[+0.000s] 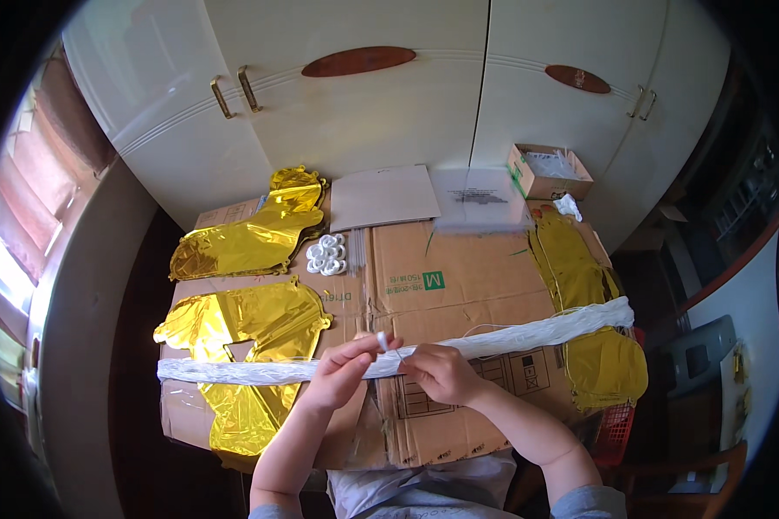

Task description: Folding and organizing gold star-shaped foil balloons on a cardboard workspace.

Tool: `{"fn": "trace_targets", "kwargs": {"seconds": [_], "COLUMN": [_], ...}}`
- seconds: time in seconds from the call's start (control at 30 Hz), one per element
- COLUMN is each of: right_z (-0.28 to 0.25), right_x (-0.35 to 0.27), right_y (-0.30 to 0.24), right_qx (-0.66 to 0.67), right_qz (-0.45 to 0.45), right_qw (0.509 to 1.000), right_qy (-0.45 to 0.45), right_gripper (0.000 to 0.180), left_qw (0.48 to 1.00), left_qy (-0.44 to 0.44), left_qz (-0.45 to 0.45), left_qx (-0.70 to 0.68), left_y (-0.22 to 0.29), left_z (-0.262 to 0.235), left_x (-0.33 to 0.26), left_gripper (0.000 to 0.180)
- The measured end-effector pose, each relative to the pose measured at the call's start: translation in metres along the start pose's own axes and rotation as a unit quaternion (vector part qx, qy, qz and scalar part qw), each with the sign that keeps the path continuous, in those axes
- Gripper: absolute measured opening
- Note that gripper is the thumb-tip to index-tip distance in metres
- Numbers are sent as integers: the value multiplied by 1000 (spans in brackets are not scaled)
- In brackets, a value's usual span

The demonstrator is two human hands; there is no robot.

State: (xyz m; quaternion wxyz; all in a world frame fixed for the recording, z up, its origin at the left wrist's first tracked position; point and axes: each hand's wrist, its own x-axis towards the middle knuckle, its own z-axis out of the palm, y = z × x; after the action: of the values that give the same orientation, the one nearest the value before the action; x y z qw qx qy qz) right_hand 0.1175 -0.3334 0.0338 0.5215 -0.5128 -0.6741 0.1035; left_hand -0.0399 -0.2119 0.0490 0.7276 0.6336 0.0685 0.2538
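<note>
My left hand [342, 370] pinches a small white roll [382, 341] between thumb and fingertips, above the middle of the cardboard. Close beside it, my right hand [441, 374] is closed in a pinch on what looks like a thin pale strand running from the roll. Below both hands, a long bundle of white strings [537, 336] stretches across the whole surface. Beyond the left hand sits a pile of several small white rolls [326, 255]. Gold foil balloons, flat and shiny, lie at the left [234, 246] and partly beneath the bundle [268, 311].
More gold foil [571, 259] lies at the right edge. At the back are a grey-brown board [385, 197], a clear plastic sheet [480, 201] and a small open box [545, 179] with plastic bags. Flattened cardboard [459, 251] covers the table. White cabinets [363, 112] stand behind.
</note>
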Motion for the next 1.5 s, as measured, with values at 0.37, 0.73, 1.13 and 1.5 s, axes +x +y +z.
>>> {"fn": "trace_targets", "kwargs": {"seconds": [0.37,0.73,1.13,1.5], "right_z": [1,-7,-17,-11], "right_x": [-3,2,2,2], "right_y": [1,-8,-12,-11], "right_qx": [10,39,12,-8], "right_qz": [4,-4,57,34], "right_qw": [1000,999,997,998], "right_qy": [-7,12,43,60], "right_gripper": [1,2,4,2], "left_qw": [975,964,959,964], "left_qy": [33,-72,-120,-113], "left_qz": [37,37,49,35], "left_qx": [217,254,250,240], "left_y": [3,-3,0,3], "left_z": [4,-12,-7,-6], "left_x": [2,-4,-1,-2], "left_gripper": [19,19,22,19]}}
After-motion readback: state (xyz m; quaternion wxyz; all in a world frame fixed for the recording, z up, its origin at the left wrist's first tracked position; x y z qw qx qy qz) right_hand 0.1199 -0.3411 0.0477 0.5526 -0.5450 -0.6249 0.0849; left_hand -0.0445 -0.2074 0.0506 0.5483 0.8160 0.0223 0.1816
